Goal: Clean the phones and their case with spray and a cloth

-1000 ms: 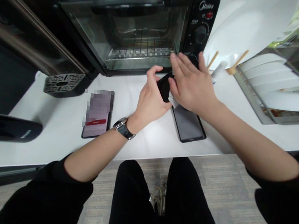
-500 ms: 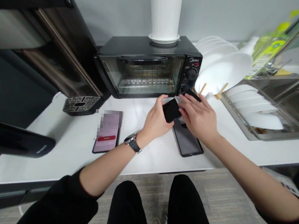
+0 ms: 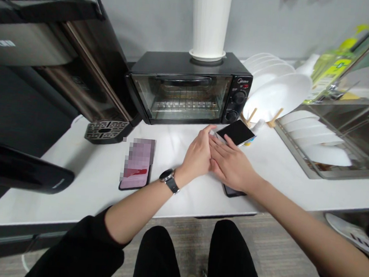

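A dark flat rectangular object with a thin pale edge juts out to the right beyond my fingers. My left hand curls round its hidden near part, with the wrist watch below. My right hand lies against the left palm, fingers close together, one fingertip over the object's edge. Something clear shows between the hands. Under my right hand, a dark phone lies mostly covered on the white counter. To the left rests a phone with a pink screen, partly pixelated.
Behind the hands is a black toaster oven with a white cup on top. A dark drink machine stands left. White plates in a rack, a green soap bottle and a sink are right.
My right hand has moved left and down, over the left palm. The dark object now shows as a broad flat face beyond the fingers. The view has shifted slightly.
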Available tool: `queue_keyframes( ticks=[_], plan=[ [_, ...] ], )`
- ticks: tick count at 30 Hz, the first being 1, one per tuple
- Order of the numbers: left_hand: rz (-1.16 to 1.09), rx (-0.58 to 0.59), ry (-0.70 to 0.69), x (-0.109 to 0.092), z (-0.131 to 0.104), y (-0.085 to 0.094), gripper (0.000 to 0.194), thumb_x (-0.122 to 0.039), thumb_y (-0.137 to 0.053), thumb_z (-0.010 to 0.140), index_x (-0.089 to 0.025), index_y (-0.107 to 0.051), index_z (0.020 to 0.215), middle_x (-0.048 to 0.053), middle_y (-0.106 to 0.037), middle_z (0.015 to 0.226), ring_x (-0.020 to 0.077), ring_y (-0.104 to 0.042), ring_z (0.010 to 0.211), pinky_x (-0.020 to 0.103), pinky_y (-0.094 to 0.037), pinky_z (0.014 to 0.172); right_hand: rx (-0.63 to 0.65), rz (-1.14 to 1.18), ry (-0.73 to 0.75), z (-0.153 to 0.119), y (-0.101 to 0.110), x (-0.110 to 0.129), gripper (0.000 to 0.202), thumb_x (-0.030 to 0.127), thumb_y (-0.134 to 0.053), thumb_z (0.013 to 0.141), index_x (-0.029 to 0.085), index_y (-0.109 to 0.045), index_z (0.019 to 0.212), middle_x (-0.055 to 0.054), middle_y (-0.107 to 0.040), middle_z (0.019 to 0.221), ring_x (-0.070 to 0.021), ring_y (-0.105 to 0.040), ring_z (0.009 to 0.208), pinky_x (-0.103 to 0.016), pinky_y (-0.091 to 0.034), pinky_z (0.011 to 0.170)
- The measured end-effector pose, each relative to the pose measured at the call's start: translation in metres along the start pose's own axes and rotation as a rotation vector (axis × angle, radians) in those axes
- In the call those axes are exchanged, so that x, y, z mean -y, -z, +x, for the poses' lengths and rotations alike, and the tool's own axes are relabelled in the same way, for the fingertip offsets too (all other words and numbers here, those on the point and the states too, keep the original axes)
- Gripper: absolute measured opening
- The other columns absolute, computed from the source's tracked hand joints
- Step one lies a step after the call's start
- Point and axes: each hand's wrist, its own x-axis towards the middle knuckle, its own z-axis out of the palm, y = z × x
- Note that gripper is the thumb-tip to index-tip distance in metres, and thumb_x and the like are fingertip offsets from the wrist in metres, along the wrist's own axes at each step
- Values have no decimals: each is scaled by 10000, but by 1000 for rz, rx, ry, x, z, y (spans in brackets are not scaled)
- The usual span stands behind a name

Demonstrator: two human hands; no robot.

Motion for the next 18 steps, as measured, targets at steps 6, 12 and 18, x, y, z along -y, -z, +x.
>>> queue_keyframes(
  ticks=[6,12,18],
  plan=[
    [-8,-118,98,-3,2,-2,840,-169,-737,788,-211,-288,1497,171,-550,1483,295,-614,1282,495,-547,1087,-139,-39,-179,-8,5,-9,423,199,-395,1066,67,-598,1413,-216,-575,1561,-373,-486,1521,-717,-277,1271],
    [-15,-74,36,-3,0,0,886,-70,-672,743,-239,-270,1514,157,-506,1535,304,-558,1380,506,-508,1146,-44,-8,-36,-16,7,-4,495,246,-448,1054,180,-521,1539,-101,-573,1586,-275,-529,1499,-628,-281,1313],
    [-13,-38,-5,-4,0,1,980,-23,-666,654,-253,-260,1516,154,-508,1516,311,-556,1373,517,-507,1153,-36,16,-31,-18,5,1,598,248,-459,998,117,-461,1582,-168,-542,1598,-321,-496,1521,-661,-287,1297]
  ],
)
